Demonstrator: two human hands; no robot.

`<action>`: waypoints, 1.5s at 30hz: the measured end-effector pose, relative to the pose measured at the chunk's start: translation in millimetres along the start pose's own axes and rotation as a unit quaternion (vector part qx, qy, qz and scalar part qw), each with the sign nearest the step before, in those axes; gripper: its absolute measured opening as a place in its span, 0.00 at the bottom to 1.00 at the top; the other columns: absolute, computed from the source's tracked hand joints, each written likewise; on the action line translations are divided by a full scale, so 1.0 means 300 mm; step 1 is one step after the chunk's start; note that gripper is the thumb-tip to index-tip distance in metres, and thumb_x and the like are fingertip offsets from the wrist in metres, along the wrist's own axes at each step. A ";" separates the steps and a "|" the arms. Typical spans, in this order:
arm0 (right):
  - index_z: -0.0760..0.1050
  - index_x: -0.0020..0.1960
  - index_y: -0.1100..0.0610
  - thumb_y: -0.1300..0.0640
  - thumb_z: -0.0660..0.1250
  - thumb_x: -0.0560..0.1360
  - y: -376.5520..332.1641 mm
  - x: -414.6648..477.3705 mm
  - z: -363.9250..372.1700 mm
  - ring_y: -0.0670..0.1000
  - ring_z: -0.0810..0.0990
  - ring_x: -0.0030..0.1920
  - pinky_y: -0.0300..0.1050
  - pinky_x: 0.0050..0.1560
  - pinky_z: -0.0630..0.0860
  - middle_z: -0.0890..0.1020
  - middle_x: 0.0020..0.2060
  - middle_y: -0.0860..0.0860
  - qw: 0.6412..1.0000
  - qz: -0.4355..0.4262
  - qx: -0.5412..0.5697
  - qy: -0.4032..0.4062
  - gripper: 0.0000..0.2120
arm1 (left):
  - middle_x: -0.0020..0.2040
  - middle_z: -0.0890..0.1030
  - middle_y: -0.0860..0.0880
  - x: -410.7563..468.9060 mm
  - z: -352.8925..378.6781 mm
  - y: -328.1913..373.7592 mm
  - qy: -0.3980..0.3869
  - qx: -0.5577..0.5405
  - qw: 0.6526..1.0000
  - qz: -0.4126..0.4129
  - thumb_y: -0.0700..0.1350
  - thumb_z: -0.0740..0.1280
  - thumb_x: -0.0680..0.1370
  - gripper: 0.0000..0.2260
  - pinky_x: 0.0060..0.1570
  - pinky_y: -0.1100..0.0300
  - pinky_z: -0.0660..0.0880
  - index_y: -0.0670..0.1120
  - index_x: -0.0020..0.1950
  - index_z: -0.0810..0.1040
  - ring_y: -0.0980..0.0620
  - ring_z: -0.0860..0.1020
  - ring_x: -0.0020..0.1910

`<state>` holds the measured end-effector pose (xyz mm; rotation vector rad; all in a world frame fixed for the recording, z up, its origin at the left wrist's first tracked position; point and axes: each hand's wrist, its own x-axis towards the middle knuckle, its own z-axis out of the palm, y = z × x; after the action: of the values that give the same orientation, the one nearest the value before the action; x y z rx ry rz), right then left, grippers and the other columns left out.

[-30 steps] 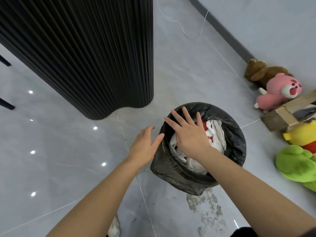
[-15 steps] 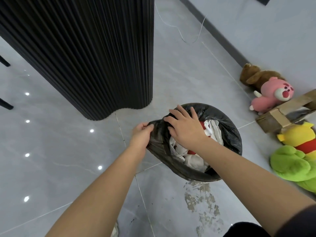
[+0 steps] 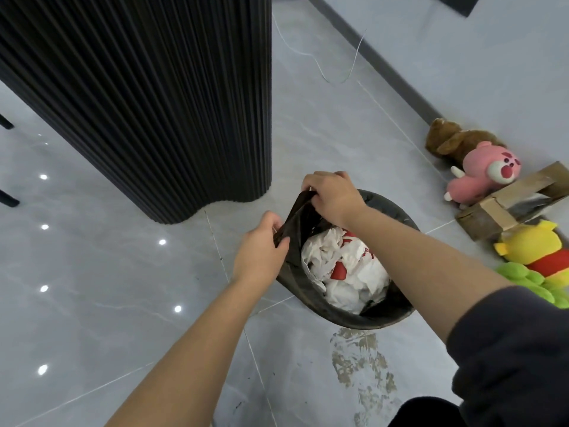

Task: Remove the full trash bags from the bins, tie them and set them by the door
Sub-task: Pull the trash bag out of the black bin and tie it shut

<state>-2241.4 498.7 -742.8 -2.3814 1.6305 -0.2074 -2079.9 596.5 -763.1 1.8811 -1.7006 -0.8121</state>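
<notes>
At the bin (image 3: 374,323) on the tiled floor, my left hand (image 3: 261,251) and right hand (image 3: 332,198) each clench a pinch of the black trash bag (image 3: 300,218), its left rim held up. I judge it the loosening step. Next, the far rim needs freeing and gathering.

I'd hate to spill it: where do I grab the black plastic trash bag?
Grip the black plastic trash bag by its rim, from above: left hand and right hand pinch its raised left edge, while crumpled white paper fills the middle.
</notes>
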 end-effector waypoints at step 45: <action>0.74 0.38 0.60 0.68 0.57 0.75 0.275 -0.389 -0.308 0.50 0.79 0.27 0.38 0.29 0.73 0.80 0.26 0.53 0.816 0.330 0.474 -0.024 0.10 | 0.33 0.79 0.48 -0.029 -0.073 0.175 -0.182 0.009 0.983 -0.010 0.38 0.58 0.80 0.10 0.37 0.59 0.71 0.45 0.46 0.78 0.50 0.75 0.32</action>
<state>-2381.3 567.7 -674.8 -1.0166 1.6475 -0.6294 -2102.3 598.0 -710.1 1.8474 -1.9070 -1.2130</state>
